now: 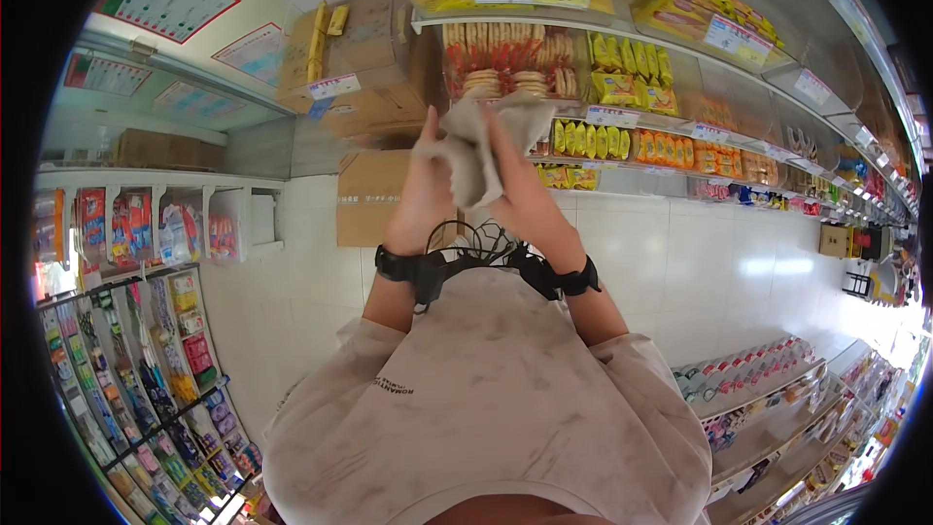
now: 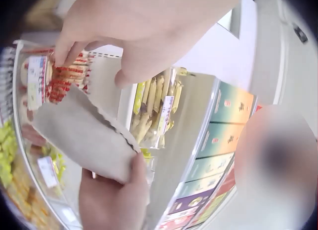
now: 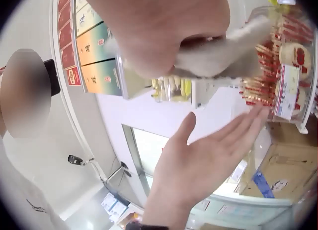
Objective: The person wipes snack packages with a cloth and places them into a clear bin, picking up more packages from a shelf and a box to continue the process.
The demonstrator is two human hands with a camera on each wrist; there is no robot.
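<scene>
A light grey cloth [image 1: 476,151] with a scalloped edge is held up between the two hands in front of the shelves. My right hand [image 1: 530,204] grips it, and in the left wrist view that hand [image 2: 117,202] pinches the cloth [image 2: 87,133] with the thumb over its lower edge. Beside the cloth is my left hand [image 1: 423,194], fingers extended. The right wrist view shows that left hand [image 3: 198,163] spread apart from the cloth [image 3: 218,56], palm showing; in the left wrist view the left hand [image 2: 139,29] is above it.
Shelf bins of round biscuits [image 1: 481,83] and yellow packets [image 1: 622,87] face the hands. Cardboard boxes [image 1: 364,39] are at the upper left, another box [image 1: 369,199] is on the floor, and racks of goods [image 1: 146,369] stand at the lower left.
</scene>
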